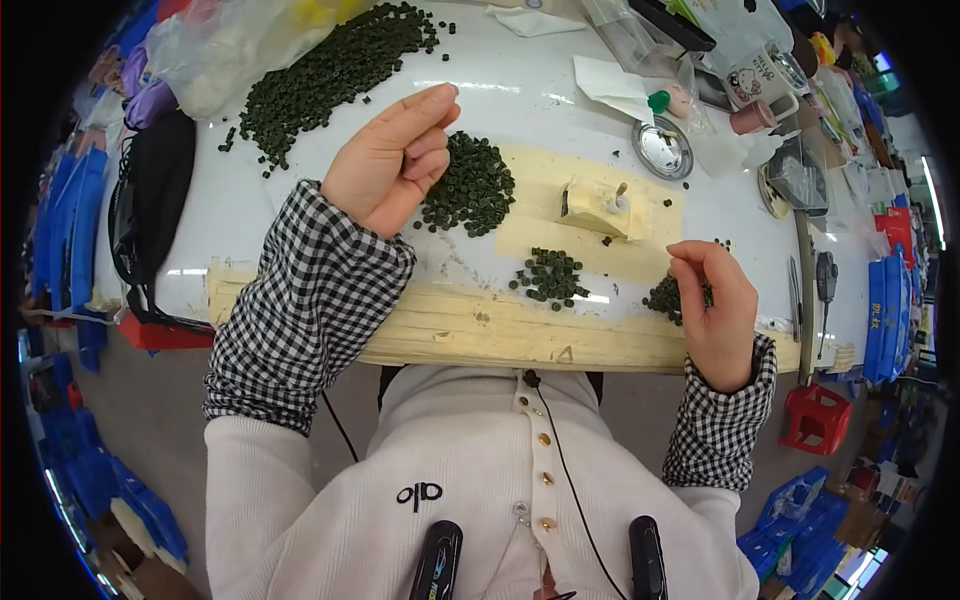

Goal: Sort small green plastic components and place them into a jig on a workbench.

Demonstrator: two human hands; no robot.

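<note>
My left hand (395, 160) and right hand (722, 305) are curled; I can't tell if they pinch anything. Little stubby green bits (468, 185) make bumpy heaps.

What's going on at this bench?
A person works bare-handed among piles of small dark green pieces. The left hand is raised beside the middle pile, fingers curled; the right hand is at the right-hand pile, thumb and index fingertips close together. Whether either holds a piece, I can't tell. A yellowish block stands between, and a larger heap lies farther back.
</note>
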